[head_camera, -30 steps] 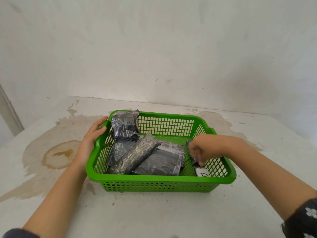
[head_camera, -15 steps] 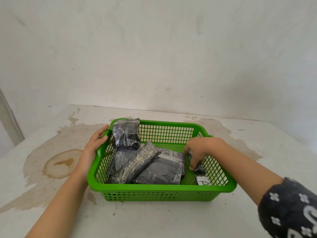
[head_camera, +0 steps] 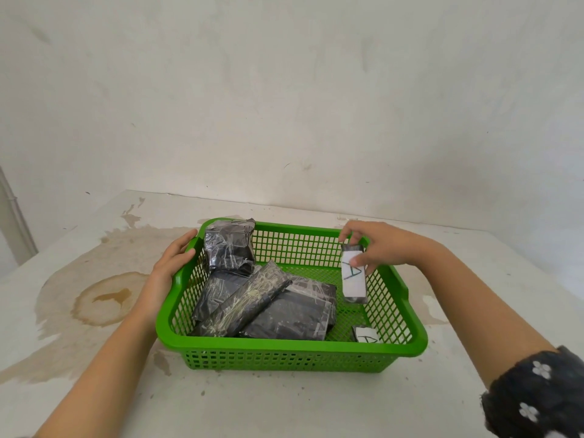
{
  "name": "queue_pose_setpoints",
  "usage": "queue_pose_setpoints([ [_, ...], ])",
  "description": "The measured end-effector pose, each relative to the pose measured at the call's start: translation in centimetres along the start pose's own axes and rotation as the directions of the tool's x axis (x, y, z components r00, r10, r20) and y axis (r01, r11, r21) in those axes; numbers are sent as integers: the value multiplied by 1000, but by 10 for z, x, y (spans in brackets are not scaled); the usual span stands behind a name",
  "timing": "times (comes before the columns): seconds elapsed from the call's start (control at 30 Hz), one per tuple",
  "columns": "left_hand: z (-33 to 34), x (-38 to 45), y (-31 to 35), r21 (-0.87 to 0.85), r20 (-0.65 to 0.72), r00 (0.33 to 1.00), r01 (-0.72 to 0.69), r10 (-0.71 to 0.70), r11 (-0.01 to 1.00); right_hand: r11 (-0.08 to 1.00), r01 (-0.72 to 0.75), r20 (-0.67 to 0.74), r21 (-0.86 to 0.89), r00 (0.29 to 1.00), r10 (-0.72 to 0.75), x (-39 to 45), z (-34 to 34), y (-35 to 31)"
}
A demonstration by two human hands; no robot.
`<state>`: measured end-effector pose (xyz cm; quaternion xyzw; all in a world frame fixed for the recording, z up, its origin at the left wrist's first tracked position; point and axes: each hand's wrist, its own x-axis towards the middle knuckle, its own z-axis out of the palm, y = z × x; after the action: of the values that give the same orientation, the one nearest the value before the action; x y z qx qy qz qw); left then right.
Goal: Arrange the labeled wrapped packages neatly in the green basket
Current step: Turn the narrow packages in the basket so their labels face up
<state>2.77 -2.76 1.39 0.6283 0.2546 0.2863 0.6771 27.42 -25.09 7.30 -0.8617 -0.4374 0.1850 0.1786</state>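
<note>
A green mesh basket (head_camera: 284, 346) stands on a stained white table. My left hand (head_camera: 172, 263) rests on the basket's left rim. My right hand (head_camera: 376, 248) holds a small dark wrapped package with a white label marked "A" (head_camera: 354, 278) upright above the basket's right side. Inside lie several dark wrapped packages: one (head_camera: 229, 246) leaning upright in the far left corner, a long one (head_camera: 243, 303) lying diagonally, a flat one (head_camera: 294, 311) in the middle. A small labeled package (head_camera: 365, 334) lies in the near right corner.
The table (head_camera: 284, 399) carries a brown ring stain (head_camera: 101, 298) left of the basket. A white wall (head_camera: 284, 105) rises right behind the table. A pale pipe (head_camera: 14, 213) runs along the far left edge.
My right hand has lifted the small "A" package out of the basket's right side and turned its label toward me. My left hand stays on the rim.
</note>
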Motion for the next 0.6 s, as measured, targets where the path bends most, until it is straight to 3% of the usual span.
queue_pose_setpoints([
  [0.07,0,-2,0,2,-7,1000,-4,4,1000,998,1,42,55,999,-3,0,1,1],
  [0.23,1,2,1,-7,2,1000,-8,8,1000,981,52,75,-185,996,-39,8,10,2],
  [0.6,-10,13,-11,-28,17,1000,-8,8,1000,944,40,227,-328,973,38,29,14,-6],
])
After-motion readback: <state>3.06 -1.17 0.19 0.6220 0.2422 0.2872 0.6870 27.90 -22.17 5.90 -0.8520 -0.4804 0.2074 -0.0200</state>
